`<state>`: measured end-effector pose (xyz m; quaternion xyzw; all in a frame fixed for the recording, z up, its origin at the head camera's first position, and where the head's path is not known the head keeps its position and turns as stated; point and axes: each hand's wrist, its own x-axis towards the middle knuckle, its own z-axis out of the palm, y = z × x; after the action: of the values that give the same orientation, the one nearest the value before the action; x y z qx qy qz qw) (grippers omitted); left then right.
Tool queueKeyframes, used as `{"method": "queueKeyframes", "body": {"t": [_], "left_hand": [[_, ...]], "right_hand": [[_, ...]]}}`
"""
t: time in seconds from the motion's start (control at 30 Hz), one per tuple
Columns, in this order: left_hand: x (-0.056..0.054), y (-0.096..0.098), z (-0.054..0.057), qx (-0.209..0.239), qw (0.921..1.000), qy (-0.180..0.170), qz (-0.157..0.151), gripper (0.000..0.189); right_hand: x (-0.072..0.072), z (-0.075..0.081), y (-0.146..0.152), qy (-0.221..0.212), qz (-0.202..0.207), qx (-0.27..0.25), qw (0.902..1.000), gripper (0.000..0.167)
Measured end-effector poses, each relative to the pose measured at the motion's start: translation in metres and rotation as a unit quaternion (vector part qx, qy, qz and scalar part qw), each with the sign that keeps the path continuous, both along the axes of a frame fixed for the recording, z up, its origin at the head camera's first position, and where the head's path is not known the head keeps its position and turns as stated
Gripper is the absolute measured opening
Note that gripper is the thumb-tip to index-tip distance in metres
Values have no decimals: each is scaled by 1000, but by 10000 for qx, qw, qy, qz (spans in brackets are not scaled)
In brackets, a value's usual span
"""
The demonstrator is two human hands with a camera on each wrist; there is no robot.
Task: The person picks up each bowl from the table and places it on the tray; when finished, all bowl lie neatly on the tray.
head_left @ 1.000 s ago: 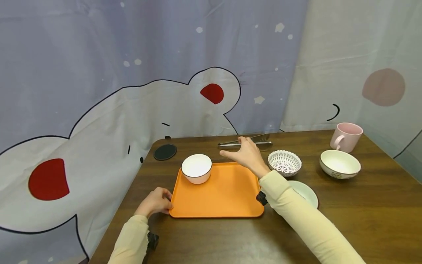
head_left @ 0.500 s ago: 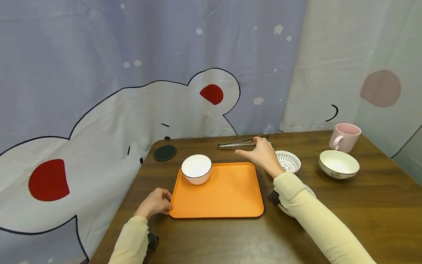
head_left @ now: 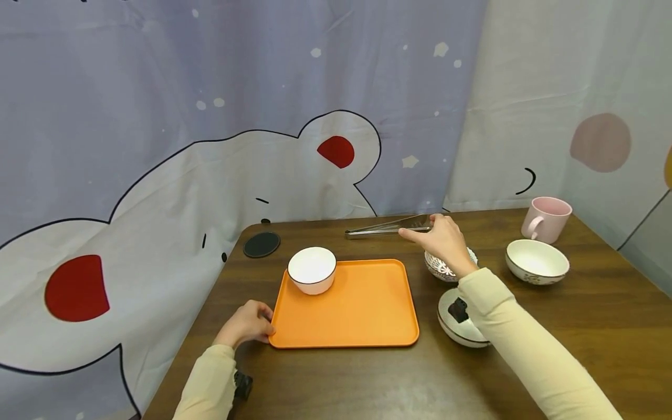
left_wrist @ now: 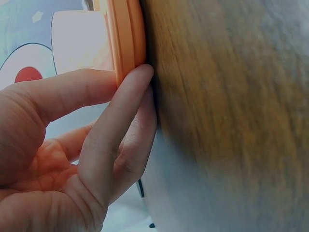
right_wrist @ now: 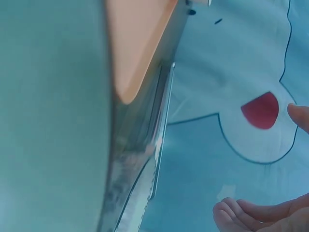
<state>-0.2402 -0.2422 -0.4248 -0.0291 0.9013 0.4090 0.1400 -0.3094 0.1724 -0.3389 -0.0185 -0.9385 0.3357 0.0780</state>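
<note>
In the head view an orange tray (head_left: 362, 315) lies on the wooden table, with a white dark-rimmed bowl (head_left: 312, 266) in its back left corner. My left hand (head_left: 247, 322) pinches the tray's front left corner; the left wrist view shows thumb and fingers (left_wrist: 135, 79) gripping the rim. My right hand (head_left: 443, 242) hangs in the air with thumb and fingers spread, nothing between them. It partly hides a white patterned bowl (head_left: 437, 266) behind it. Under the right wrist stands a pale dark-rimmed bowl (head_left: 459, 332), partly covered by the sleeve.
Metal tongs (head_left: 378, 231) lie behind the tray. A black round coaster (head_left: 261, 244) is at the back left. On the right stand a cream bowl (head_left: 536, 263) and a pink mug (head_left: 547, 219). A printed curtain (head_left: 236, 175) hangs behind the table.
My right hand has moved right, from above the tray's back edge to over the patterned bowl. The left hand stays at the tray corner.
</note>
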Motion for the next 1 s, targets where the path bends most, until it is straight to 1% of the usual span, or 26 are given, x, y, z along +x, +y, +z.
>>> {"method": "queueKeyframes", "body": {"t": [0.17, 0.37, 0.53, 0.63, 0.83, 1.0], "left_hand": [[-1, 0, 0, 2, 10000, -23, 9, 24], [-2, -3, 0, -26, 10000, -21, -9, 25], [-3, -5, 1, -76, 10000, -21, -25, 25], [-2, -8, 1, -68, 10000, -39, -34, 26], [3, -13, 3, 3, 9999, -85, -80, 25], [3, -17, 7, 73, 9999, 5, -91, 26]], "right_hand": [[3, 0, 17, -25, -127, 63, 9999, 103], [6, -1, 28, -46, -294, 102, 9995, 103], [8, 3, 37, 125, -417, 162, 9989, 102], [10, 4, 42, 184, -497, 193, 9984, 101], [14, 7, 51, 71, -606, 204, 9979, 102], [13, 14, 58, 231, -677, 281, 9970, 103]]}}
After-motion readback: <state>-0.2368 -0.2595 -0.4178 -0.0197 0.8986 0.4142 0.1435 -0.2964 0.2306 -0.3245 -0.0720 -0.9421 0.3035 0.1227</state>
